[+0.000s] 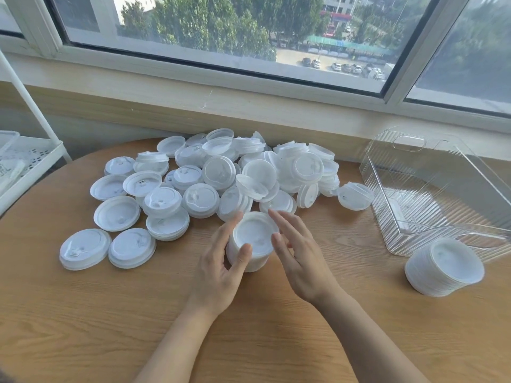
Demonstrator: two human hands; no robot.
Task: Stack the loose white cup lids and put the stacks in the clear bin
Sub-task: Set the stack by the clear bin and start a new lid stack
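Observation:
A heap of loose white cup lids (221, 172) covers the far half of the round wooden table (138, 313). In front of it stands a short stack of lids (253, 239), upside down. My left hand (221, 266) holds this stack, thumb on the near side and fingers along the left side. Just to the stack's right, my right hand (296, 252) is open with straight fingers; whether it touches is unclear. The clear bin (431, 217) stands at the right. A second, taller stack of lids (445, 266) leans on the table against the bin's near corner.
A white wire rack (25, 167) stands off the table's left edge. A window sill and wall run behind the table. Bare table lies in front of my arms.

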